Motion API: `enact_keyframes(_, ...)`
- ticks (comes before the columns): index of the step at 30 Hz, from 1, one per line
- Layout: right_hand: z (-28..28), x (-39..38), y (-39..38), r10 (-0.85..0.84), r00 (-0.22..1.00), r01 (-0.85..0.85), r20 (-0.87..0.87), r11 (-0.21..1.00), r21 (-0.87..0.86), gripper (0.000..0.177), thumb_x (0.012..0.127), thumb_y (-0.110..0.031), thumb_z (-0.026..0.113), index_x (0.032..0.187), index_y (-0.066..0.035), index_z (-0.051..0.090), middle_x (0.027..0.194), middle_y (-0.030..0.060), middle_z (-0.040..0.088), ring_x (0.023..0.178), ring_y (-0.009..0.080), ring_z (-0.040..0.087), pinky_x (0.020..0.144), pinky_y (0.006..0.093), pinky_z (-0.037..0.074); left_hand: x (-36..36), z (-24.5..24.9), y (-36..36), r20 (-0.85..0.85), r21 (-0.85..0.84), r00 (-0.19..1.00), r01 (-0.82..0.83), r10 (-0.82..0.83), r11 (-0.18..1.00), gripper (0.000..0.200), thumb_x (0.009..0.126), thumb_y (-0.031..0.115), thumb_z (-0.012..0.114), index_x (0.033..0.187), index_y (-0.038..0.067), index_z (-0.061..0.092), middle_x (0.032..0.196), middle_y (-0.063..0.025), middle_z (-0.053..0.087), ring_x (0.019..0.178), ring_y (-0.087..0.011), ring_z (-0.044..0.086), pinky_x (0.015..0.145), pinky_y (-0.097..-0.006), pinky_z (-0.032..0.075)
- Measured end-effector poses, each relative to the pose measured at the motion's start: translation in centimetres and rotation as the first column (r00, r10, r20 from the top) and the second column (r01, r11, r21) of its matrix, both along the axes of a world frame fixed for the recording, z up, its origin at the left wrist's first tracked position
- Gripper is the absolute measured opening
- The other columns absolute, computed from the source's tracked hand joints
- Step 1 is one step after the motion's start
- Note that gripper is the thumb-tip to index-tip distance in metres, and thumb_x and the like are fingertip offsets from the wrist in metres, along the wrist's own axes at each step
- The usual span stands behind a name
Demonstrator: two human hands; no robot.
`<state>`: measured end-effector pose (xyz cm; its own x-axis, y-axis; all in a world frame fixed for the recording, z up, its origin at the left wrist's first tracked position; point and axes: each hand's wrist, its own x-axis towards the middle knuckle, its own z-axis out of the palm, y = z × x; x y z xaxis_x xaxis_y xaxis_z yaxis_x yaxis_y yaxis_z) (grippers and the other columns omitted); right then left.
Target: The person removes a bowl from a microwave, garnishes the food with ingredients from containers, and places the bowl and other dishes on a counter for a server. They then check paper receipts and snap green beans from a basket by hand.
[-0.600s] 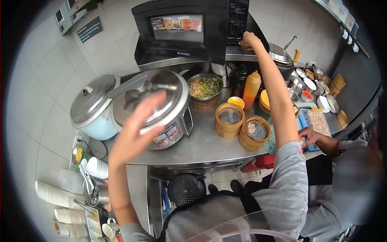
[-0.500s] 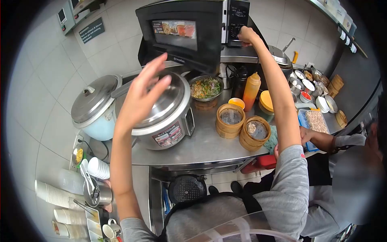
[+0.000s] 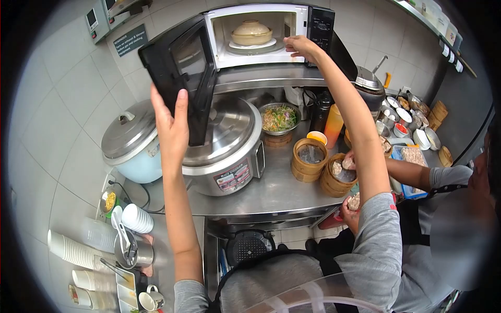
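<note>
A clay pot [image 3: 251, 32] sits in the microwave [image 3: 320, 27], whose frame the right hand [image 3: 301, 46] touches with bent fingers. The spread left hand [image 3: 170, 124] presses its door [image 3: 180, 68], above the steel table [image 3: 271, 193].

glossy black plastic microwave door [image 3: 180, 73], brushed steel counter [image 3: 271, 190], woven bamboo steamers [image 3: 309, 159]

A lidded pot [image 3: 251, 32] sits in the microwave [image 3: 222, 39], above the rice cooker [image 3: 229, 138] on the counter [image 3: 271, 190].

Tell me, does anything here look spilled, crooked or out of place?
Nothing stands out. The microwave door hangs open over the rice cooker, with the left hand against it; the clay pot inside sits upright, and the counter shows no spills.
</note>
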<state>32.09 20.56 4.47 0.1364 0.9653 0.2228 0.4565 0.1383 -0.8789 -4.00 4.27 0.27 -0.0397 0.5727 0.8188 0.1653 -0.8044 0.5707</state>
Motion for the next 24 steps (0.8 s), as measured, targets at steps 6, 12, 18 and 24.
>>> enact_keyframes(6,-0.1,-0.7,4.8,-0.001,0.959,-0.009,-0.285,0.999,-0.033,0.049,0.089,-0.033,0.046,0.123,0.002,0.038,0.119,0.0178,0.044,0.102,0.0225,0.049,0.088,0.0339,0.041,3.5,0.9,-1.4,0.000,0.396,0.714,-0.643,0.701,0.655,0.074,0.079,0.029,0.058,0.134,-0.002,0.019,0.138,-0.0225,0.018,0.128,-0.0396,0.013,0.104,-0.0482,0.009)
enact_keyframes(12,-0.9,-0.4,11.2,-0.110,0.875,0.134,-0.471,0.991,0.018,0.051,0.088,-0.035,0.046,0.120,0.004,0.041,0.110,0.0201,0.046,0.080,0.0231,0.047,0.073,0.0355,0.044,15.4,3.5,11.5,-0.015,0.451,0.981,-0.167,0.195,0.877,0.047,0.080,0.008,0.049,0.125,0.003,0.038,0.128,-0.0191,0.033,0.119,-0.0335,0.033,0.100,-0.0387,0.025)
enact_keyframes(18,-1.5,0.3,16.0,-0.157,0.855,0.185,-0.494,0.983,0.008,0.052,0.088,-0.033,0.048,0.126,0.000,0.036,0.131,0.0189,0.034,0.105,0.0300,0.044,0.089,0.0386,0.037,17.9,4.0,31.4,0.541,-0.521,0.827,0.471,-0.151,0.712,0.040,0.080,0.014,0.051,0.109,-0.012,0.048,0.114,-0.0251,0.050,0.111,-0.0297,0.044,0.092,-0.0405,0.035)
enact_keyframes(24,-1.4,1.7,19.5,-0.168,0.831,0.155,-0.530,0.985,-0.070,0.039,0.090,-0.029,0.045,0.118,-0.002,0.042,0.121,0.0144,0.042,0.091,0.0208,0.048,0.079,0.0363,0.041,17.1,3.7,39.3,0.099,-0.724,0.994,0.098,-0.038,0.683,0.043,0.089,0.019,0.042,0.127,-0.002,0.034,0.133,-0.0184,0.033,0.113,-0.0314,0.045,0.082,-0.0450,0.046)
